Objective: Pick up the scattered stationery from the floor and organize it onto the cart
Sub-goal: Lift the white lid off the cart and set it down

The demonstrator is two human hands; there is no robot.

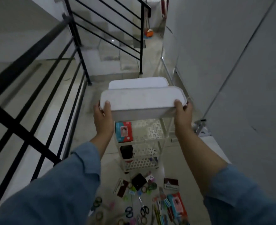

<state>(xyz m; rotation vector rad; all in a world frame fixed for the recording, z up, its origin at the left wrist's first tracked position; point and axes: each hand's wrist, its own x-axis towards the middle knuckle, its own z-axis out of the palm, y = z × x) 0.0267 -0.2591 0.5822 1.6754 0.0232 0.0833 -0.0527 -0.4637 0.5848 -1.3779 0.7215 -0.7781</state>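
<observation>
head view | progress: early; most stationery (143, 207) lies on the floor (108, 169) before the cart (142, 153), whose shelves carry a red-blue box (124, 132) and a black item (126, 151) | left hand (102, 116) and right hand (182, 113), arms stretched forward, each grip clamped on one end of the white top tray (142, 103) above the cart

- Overall exposure is dim, with a cool grey-blue cast across the walls (215, 46) and floor (88, 101).
- The brightest area is the white tray (142, 101); its top looks washed out, with little surface detail.
- A small glare spot shows on the stair landing (112, 40).
- The black railing (36, 88) at the left is smeared by motion blur.
- Wide-angle distortion bends straight lines near the edges.
- The floor items (142, 200) appear soft and noisy.
</observation>
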